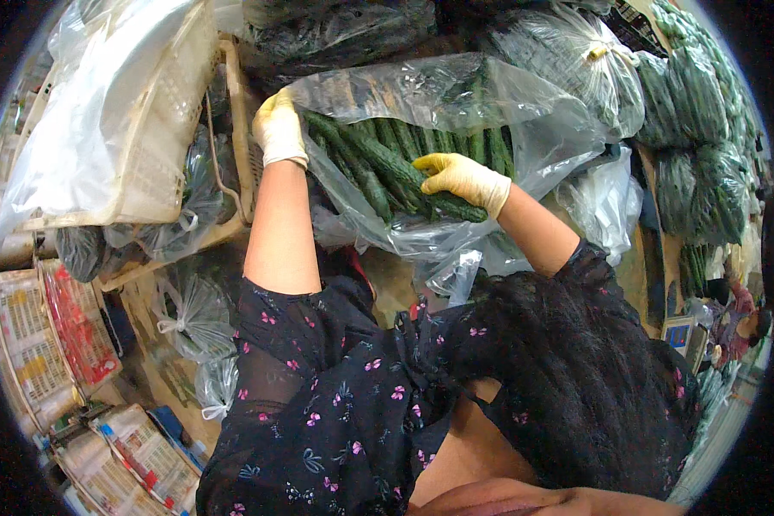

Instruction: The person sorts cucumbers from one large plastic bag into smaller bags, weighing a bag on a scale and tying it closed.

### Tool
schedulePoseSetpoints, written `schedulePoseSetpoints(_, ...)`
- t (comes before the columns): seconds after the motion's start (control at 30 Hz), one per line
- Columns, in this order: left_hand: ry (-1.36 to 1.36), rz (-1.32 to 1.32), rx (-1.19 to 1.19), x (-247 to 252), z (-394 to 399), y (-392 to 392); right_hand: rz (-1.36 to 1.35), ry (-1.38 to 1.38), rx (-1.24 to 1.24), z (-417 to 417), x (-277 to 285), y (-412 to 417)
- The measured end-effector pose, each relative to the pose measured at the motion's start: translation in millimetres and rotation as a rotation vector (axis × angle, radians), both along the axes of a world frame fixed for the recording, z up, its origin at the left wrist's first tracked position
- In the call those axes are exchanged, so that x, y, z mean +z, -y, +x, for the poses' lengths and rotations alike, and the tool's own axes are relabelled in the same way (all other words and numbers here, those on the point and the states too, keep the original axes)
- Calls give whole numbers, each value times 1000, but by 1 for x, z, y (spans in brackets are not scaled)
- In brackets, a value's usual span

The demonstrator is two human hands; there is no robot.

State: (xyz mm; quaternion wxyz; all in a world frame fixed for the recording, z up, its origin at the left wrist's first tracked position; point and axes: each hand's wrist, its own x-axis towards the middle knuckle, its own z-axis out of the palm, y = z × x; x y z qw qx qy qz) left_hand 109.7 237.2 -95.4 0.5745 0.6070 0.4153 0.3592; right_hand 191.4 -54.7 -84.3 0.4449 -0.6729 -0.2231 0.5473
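Observation:
Before me lies a large clear plastic bag (542, 135), its mouth spread wide around several long green cucumbers (367, 164). My left hand (280, 129), in a pale glove with yellowed fingers, grips the bag's edge at the upper left; its fingertips are partly hidden by the plastic. My right hand (461, 182), gloved the same way, rests over one cucumber (461, 206) at the near side of the pile, thumb and fingers curled around it. A flap of the plastic covers the far ends of the cucumbers.
A pale plastic crate (155, 122) draped with clear sheeting stands at left. Filled, tied bags (593, 71) are stacked at the right and back. Small knotted bags (197, 322) sit lower left, near more crates (29, 342). Another person (738, 322) is at far right, beside a device with a screen (678, 334).

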Motion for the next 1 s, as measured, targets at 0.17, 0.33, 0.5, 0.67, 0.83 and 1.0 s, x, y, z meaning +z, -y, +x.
schedulePoseSetpoints(0.17,-178,-63,23,23,-7,10,-29,-38,-207,8,-20,-6)
schedulePoseSetpoints(0.33,-319,126,31,22,-16,-1,-161,517,83,25,-39,-51)
schedulePoseSetpoints(0.5,-353,52,40,23,-18,-2,-66,1109,-175,118,9,-54)
schedulePoseSetpoints(0.67,-461,33,-29,28,-10,4,-82,1541,-359,184,108,-41)
schedulePoseSetpoints(0.83,77,230,-147,14,8,4,-75,1397,-221,222,91,-31)
schedulePoseSetpoints(1.0,116,-24,-344,34,6,21,123,1249,-177,194,64,-21)
